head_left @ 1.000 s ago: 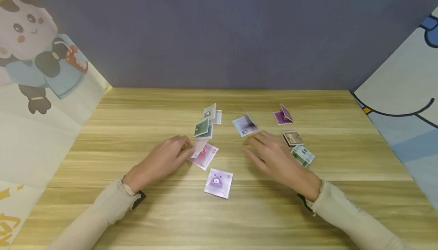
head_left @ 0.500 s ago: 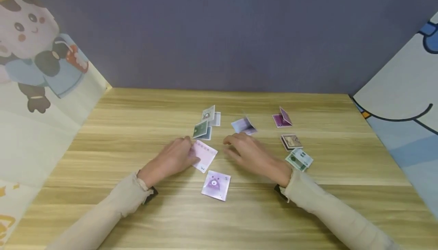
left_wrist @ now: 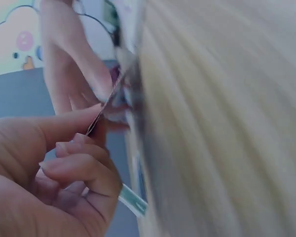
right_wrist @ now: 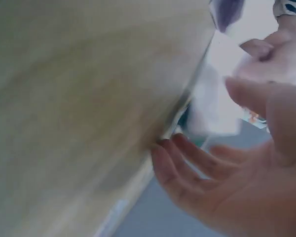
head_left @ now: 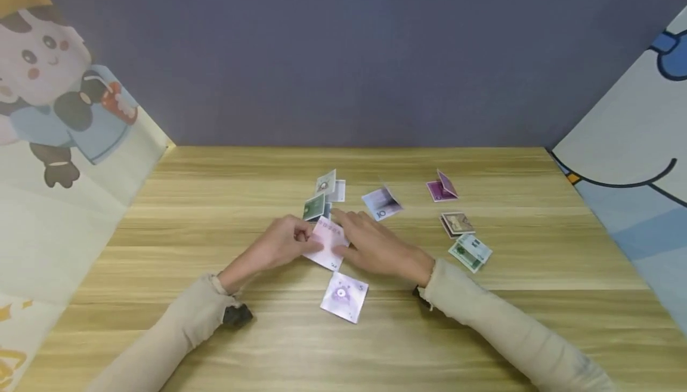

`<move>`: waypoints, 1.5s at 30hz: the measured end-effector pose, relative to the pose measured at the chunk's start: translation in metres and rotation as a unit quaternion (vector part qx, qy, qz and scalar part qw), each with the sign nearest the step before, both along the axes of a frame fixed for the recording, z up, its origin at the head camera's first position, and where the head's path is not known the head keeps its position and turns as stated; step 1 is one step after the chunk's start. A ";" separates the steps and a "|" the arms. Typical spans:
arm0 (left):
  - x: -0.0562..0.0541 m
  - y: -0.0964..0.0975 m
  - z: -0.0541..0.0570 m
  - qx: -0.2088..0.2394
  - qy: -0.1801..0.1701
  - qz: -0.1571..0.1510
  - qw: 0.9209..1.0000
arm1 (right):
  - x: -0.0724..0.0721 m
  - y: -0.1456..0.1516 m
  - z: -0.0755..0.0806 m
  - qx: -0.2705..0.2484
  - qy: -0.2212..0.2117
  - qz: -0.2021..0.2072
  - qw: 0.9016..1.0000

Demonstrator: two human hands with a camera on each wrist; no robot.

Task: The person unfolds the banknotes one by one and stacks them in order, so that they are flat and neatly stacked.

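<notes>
- Two hands, the left hand point(head_left: 276, 243) and the right hand point(head_left: 378, 250), meet at a pink note point(head_left: 330, 238) over a wood-grain table point(head_left: 214, 195).
- Left hand: thumb and fingers pinch the pink note at its left side; the left wrist view shows the other fingers curled toward the palm.
- Right hand: fingers loose and gently bent, thumb set apart from them at the pink note's right side; whether the thumb touches the paper cannot be told.
- Between the hands, the pink note shows a row of print along its far edge, too small to read; the left wrist view catches it edge-on, a thin slanted sheet.
- Just below it, on the near side, a purple note point(head_left: 344, 296) marked 5 lies on the table.
- Just beyond the pink note, a green note point(head_left: 313, 208) stands folded with one leaf raised; behind it, a grey note point(head_left: 325, 183) stands likewise.
- To their right, a 10 note point(head_left: 378, 202) sits part open, its far side bent upward.
- Farther right, a magenta note point(head_left: 442, 189) stands open; nearer, a brown note point(head_left: 458, 223) lies folded, a green-and-white note point(head_left: 473, 247) just beside it.
- Beige sleeves point(head_left: 499, 320) cover both forearms; a grey-blue wall point(head_left: 365, 52) rises behind.
</notes>
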State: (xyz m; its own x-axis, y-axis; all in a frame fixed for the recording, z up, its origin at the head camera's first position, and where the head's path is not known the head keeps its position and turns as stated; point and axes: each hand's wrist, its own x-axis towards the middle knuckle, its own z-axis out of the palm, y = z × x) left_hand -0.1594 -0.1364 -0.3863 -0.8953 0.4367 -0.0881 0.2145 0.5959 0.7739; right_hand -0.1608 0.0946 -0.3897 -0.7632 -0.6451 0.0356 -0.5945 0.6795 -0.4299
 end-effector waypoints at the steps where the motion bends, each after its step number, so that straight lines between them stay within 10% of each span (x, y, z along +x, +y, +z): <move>1: 0.000 0.003 0.002 0.019 0.000 -0.002 1.000 | -0.002 0.000 0.000 -0.020 -0.013 -0.004 1.000; 9: 0.006 0.008 0.013 0.096 -0.030 0.013 0.995 | -0.011 0.011 0.011 -0.235 -0.107 -0.018 0.966; 14: 0.009 0.006 0.015 0.157 -0.062 -0.029 0.985 | -0.012 0.018 0.024 -0.286 -0.152 -0.034 0.946; 24: 0.017 0.018 0.022 0.290 -0.053 -0.019 0.955 | 0.001 0.028 0.029 -0.372 -0.192 -0.146 0.897; 40: 0.016 0.042 0.024 0.292 -0.132 -0.114 0.940 | 0.026 0.053 0.034 -0.384 -0.186 -0.099 0.899; 45: 0.018 0.045 0.023 0.301 -0.129 -0.135 0.935 | 0.029 0.053 0.032 -0.368 -0.148 -0.098 0.913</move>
State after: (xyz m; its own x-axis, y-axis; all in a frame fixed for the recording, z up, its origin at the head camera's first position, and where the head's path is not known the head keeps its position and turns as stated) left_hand -0.1418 -0.0915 -0.3632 -0.7282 0.6837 0.0482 0.0537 -0.0133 0.9985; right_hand -0.1318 0.1476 -0.3575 -0.9078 -0.3796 0.1782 -0.2768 0.2232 -0.9346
